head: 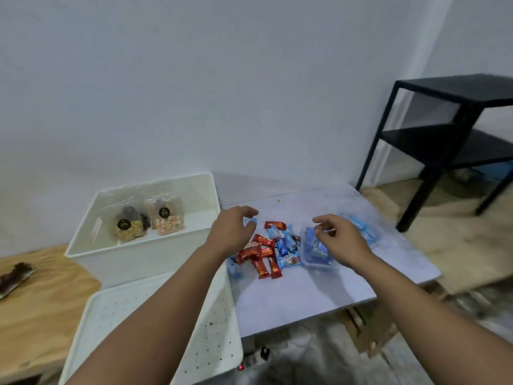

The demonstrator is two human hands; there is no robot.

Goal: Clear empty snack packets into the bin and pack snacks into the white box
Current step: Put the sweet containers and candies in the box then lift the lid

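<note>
A white box stands at the left with two clear bags of snacks inside. On the pale table top lies a heap of red wrapped bars and blue wrapped sweets. A blue packet in a clear tray lies to their right, and more light-blue packets sit further right. My left hand hovers over the heap's left side, fingers spread, empty. My right hand hangs above the blue packet, fingers curled but apart.
A white perforated lid lies in front of the box. A black metal shelf stands at the right. A wooden surface at the left carries a dark brown item. Rough wooden boards lie below the table edge.
</note>
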